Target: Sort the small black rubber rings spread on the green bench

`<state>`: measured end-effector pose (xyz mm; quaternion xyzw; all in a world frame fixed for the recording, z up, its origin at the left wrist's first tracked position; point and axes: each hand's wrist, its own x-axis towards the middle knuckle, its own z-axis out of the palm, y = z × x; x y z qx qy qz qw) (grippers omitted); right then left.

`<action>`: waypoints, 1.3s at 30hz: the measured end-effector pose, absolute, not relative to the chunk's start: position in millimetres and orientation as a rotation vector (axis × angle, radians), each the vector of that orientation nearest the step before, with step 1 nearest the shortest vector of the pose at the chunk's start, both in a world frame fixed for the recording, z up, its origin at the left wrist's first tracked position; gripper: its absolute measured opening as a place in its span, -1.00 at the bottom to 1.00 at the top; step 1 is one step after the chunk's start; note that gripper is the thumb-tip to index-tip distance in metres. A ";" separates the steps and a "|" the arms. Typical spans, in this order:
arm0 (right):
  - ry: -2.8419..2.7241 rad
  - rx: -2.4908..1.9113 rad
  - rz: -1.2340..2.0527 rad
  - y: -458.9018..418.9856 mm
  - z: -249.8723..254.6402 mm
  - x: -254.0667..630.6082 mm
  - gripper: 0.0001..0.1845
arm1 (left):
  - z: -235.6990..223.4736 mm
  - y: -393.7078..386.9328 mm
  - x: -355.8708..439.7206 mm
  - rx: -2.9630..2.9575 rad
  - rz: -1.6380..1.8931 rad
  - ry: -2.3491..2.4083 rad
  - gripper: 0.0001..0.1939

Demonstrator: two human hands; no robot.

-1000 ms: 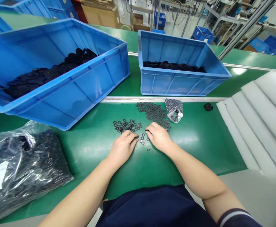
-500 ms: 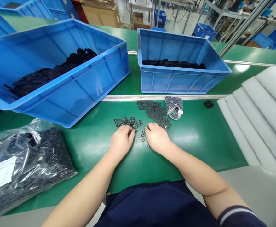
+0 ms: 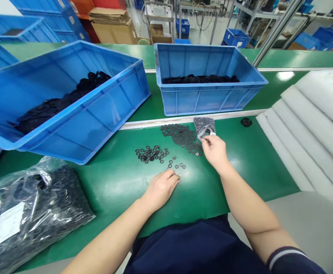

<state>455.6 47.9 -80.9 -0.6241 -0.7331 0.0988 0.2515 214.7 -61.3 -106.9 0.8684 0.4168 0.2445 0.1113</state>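
Small black rings lie on the green table in two piles, a larger pile point(image 3: 180, 136) and a smaller pile point(image 3: 151, 153), with a few loose rings point(image 3: 176, 165) nearer me. My right hand point(image 3: 214, 150) reaches to a small clear bag point(image 3: 204, 126) of rings and pinches its near edge. My left hand point(image 3: 162, 186) rests on the table just below the loose rings, fingers curled loosely and touching the table, nothing seen in them.
Two blue crates point(image 3: 66, 99) point(image 3: 209, 82) holding black parts stand behind the work spot. A large clear bag of black rings point(image 3: 32, 205) lies at the left. White foam sheets point(image 3: 309, 125) lie at the right. A single black part point(image 3: 246, 122) sits near them.
My right hand left the loose rings and moved up and right to the small bag. My left hand drew back toward me. The view tilted slightly.
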 end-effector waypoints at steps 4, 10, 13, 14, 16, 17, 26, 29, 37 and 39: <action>-1.915 -1.884 0.257 71.7 -91.8 481.1 -0.69 | -102.2 -53.9 202.6 2.364 0.864 1.262 -0.82; -1.980 -1.936 0.263 77.0 -97.6 474.1 -0.82 | -101.9 -30.6 177.0 2.082 1.042 1.590 -0.88; -1.987 -1.925 0.246 74.4 -95.9 474.9 -0.84 | -103.0 -21.9 174.6 2.040 0.993 1.596 -0.85; -2.003 -1.904 0.251 73.5 -95.2 476.3 -0.84 | -102.9 -19.7 175.1 2.038 0.975 1.594 -0.85; -2.043 -1.865 0.271 71.9 -94.1 479.7 -0.82 | -102.3 -16.0 176.8 2.041 0.926 1.604 -0.84; -2.060 -1.851 0.284 71.4 -93.7 481.3 -0.81 | -102.0 -14.4 177.6 2.042 0.902 1.612 -0.84; -2.046 -1.840 0.390 71.3 -90.2 485.0 -0.91 | -100.0 -9.1 178.4 2.014 0.855 1.642 -0.86; -2.040 -1.825 0.393 70.0 -89.6 484.5 -0.92 | -97.0 -9.9 180.1 2.022 0.855 1.645 -0.84; -1.982 -1.802 0.357 68.9 -88.2 486.3 -0.93 | -79.5 -0.3 183.3 1.706 0.544 1.903 -0.78; -1.909 -1.744 0.304 65.2 -83.0 485.3 -0.95 | -76.5 4.8 182.4 1.623 0.498 1.928 -0.73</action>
